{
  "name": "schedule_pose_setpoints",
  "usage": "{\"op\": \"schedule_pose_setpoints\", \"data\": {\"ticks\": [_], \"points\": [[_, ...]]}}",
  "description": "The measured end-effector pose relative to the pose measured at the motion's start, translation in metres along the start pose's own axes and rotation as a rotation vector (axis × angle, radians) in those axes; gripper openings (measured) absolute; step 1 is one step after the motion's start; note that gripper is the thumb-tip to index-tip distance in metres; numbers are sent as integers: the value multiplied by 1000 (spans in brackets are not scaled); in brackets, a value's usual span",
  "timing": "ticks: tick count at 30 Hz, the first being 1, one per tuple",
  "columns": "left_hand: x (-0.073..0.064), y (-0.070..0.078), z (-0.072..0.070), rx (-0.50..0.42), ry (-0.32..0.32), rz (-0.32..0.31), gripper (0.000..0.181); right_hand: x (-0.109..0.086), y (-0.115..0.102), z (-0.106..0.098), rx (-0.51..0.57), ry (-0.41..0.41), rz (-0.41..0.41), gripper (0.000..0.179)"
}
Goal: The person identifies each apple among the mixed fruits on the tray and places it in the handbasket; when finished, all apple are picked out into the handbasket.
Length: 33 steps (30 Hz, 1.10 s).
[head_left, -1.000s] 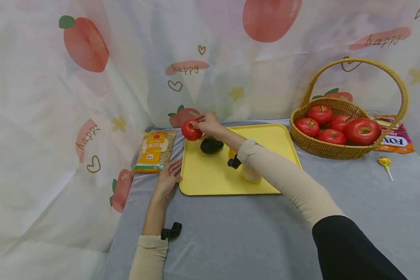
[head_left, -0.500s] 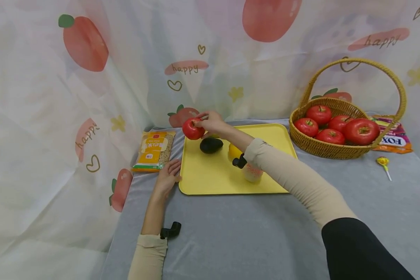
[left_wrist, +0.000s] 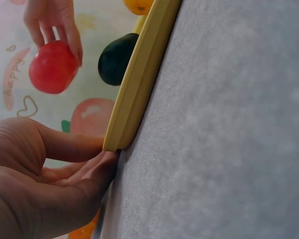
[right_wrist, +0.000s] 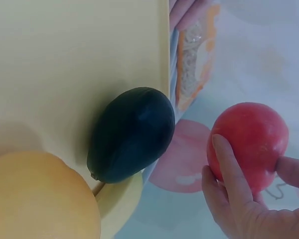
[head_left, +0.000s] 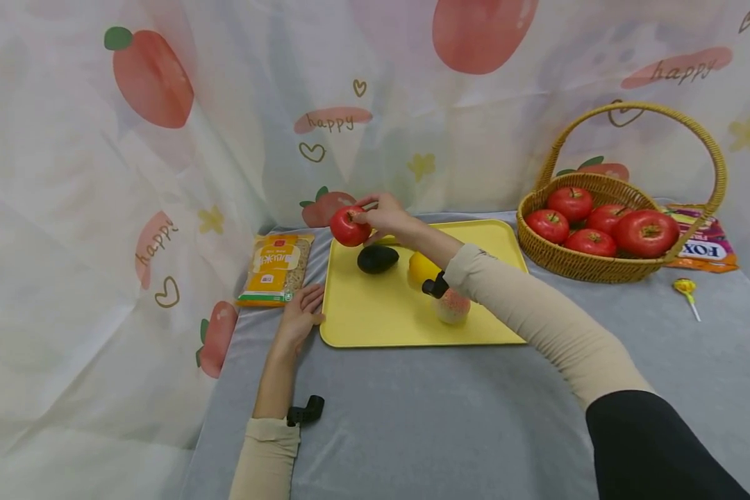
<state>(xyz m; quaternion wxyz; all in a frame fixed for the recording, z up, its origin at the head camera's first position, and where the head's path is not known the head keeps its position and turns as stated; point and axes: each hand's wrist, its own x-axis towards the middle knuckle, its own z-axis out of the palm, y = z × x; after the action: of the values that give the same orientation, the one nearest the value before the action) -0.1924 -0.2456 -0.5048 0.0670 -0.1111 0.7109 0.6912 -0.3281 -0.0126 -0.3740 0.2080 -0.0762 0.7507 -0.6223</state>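
Observation:
My right hand [head_left: 389, 215] holds a red apple [head_left: 348, 227] by its fingertips and thumb, raised near the far left corner of a yellow tray [head_left: 375, 323]. In the right wrist view, fingers and thumb lie around the apple [right_wrist: 251, 137]. My left hand [head_left: 298, 321] rests at the tray's left edge, fingers extended. In the left wrist view, its thumb and fingertips touch the tray's rim [left_wrist: 132, 99]. On the tray lie a dark avocado [head_left: 378, 259], a yellow round fruit [head_left: 420, 268], a pinkish peach [head_left: 453, 309] and a partly hidden banana [right_wrist: 120, 201].
A wicker basket [head_left: 569, 262] with several red apples stands at the back right. A snack bag [head_left: 706, 243] and a lollipop [head_left: 686, 288] lie beside it. A grain packet [head_left: 277, 267] lies left of the tray. A printed cloth hangs behind the table.
My right hand and the apple have moved slightly right, and the forearm has swung right, uncovering more of the yellow fruit and peach. My left hand stays at the tray edge.

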Motion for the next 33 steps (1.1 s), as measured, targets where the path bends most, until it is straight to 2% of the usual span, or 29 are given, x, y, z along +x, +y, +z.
{"op": "schedule_pose_setpoints", "data": {"ticks": [33], "points": [[-1,1,-1,-5,-8,-20,75,-24,0,-18,10,9,28,47]]}}
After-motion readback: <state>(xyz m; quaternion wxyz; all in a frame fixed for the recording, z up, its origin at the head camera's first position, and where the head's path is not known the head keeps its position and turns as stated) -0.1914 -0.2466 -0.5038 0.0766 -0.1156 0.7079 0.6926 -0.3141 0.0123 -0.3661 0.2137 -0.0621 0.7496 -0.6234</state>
